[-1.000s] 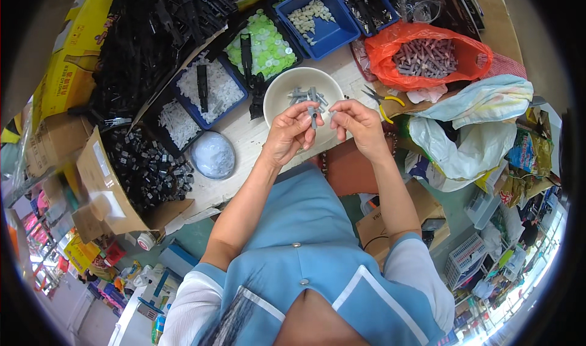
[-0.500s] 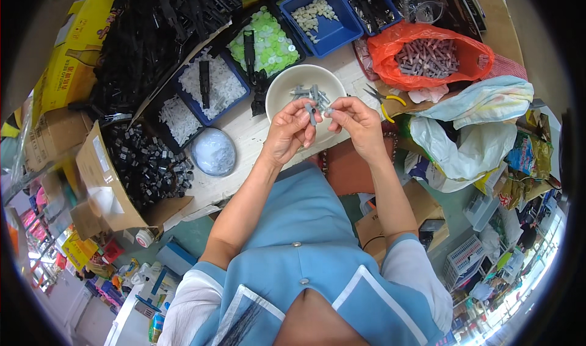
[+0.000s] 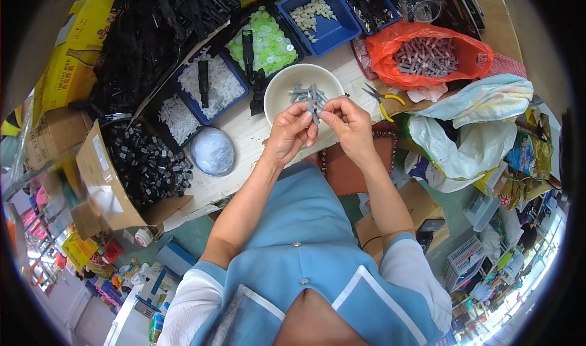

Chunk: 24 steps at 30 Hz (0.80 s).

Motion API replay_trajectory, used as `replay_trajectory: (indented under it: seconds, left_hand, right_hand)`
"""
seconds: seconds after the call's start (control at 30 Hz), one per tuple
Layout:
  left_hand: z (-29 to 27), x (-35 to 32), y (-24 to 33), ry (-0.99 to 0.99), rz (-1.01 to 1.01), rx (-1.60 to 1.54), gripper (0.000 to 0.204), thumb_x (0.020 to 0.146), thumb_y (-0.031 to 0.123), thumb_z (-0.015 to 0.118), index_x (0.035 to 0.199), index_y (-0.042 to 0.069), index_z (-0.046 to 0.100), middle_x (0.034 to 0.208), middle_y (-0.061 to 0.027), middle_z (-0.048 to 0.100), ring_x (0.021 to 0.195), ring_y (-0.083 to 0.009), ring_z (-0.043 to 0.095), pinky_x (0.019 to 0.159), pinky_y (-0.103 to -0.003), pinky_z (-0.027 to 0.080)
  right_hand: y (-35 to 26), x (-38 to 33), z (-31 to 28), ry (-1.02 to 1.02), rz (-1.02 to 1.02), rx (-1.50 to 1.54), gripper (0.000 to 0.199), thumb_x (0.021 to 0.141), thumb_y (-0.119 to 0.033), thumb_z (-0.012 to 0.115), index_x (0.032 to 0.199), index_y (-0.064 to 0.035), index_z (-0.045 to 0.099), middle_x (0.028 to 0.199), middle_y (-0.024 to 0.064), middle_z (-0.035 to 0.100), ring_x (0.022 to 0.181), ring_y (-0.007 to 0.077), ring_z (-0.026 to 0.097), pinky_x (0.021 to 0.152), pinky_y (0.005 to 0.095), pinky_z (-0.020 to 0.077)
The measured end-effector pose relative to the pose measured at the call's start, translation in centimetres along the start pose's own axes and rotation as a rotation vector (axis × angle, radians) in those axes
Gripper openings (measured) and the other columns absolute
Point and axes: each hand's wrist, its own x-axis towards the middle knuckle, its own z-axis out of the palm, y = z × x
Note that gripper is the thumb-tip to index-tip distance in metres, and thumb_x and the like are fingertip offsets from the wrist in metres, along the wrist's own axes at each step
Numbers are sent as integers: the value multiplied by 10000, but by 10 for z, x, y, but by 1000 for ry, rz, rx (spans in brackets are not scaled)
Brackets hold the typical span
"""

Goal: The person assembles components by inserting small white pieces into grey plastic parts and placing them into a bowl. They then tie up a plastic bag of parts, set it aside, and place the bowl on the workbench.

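Observation:
Near the table's front edge my hands meet over the near rim of a cream bowl [image 3: 276, 96]. A small grey plastic cylinder-like piece [image 3: 315, 119] is pinched in the fingers of my left hand [image 3: 290, 130]. My right hand [image 3: 349, 125] is closed, with thumb and forefinger pressed together at the upper end of that piece; whether it also holds a small part is hidden by the fingertips. Inside the bowl lie several similar grey pieces [image 3: 303, 94].
Beyond the bowl are trays of green discs [image 3: 268, 38], white bits [image 3: 223, 83] and cream parts [image 3: 312, 16]. A red bag [image 3: 381, 44] of grey pieces and yellow-handled pliers [image 3: 384, 109] lie right. A round dish [image 3: 212, 152] and a carton [image 3: 113, 193] of black parts stand left.
My right hand has moved left, and its fingertips now meet the grey piece in my left hand. Before, the two hands were slightly apart. My left hand has barely moved.

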Motion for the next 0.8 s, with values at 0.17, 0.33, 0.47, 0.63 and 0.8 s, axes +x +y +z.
replay_trajectory:
  seconds: [0.17,0.33,0.47,0.63,0.8]
  left_hand:
    - [5,-1,-1,48,13,39,189,837,101,500,1002,10,492,655,-54,518,521,-116,485,447,-222,401]
    - [12,-3,0,140,48,210,176,839,94,496,990,6,497,652,-44,515,524,-89,480,442,-203,394]
    - [17,-5,2,141,152,445,159,834,74,496,960,-16,531,708,-20,475,520,-59,469,423,-179,370]
    - [26,-7,5,159,246,647,148,829,48,492,930,-40,556,750,-3,431,504,-47,457,402,-166,349]
    - [36,-7,5,255,305,711,133,821,19,483,909,-48,557,745,-11,437,487,-49,452,382,-175,346]
  right_hand:
    - [-2,1,0,17,-80,-118,73,742,-14,570,786,19,523,722,66,544,621,109,515,565,228,415]
    - [2,1,-1,26,-157,-168,68,737,4,554,741,15,487,691,83,522,606,166,510,557,261,408]
    - [4,3,-3,-10,-245,-152,93,729,34,538,710,9,451,676,88,509,603,192,503,562,276,406]
    - [14,3,0,-16,-274,-89,118,706,69,540,707,5,440,665,84,496,583,177,496,542,266,402]
    - [15,3,12,106,-316,-19,141,690,95,533,690,4,425,640,75,478,565,166,489,519,257,395]
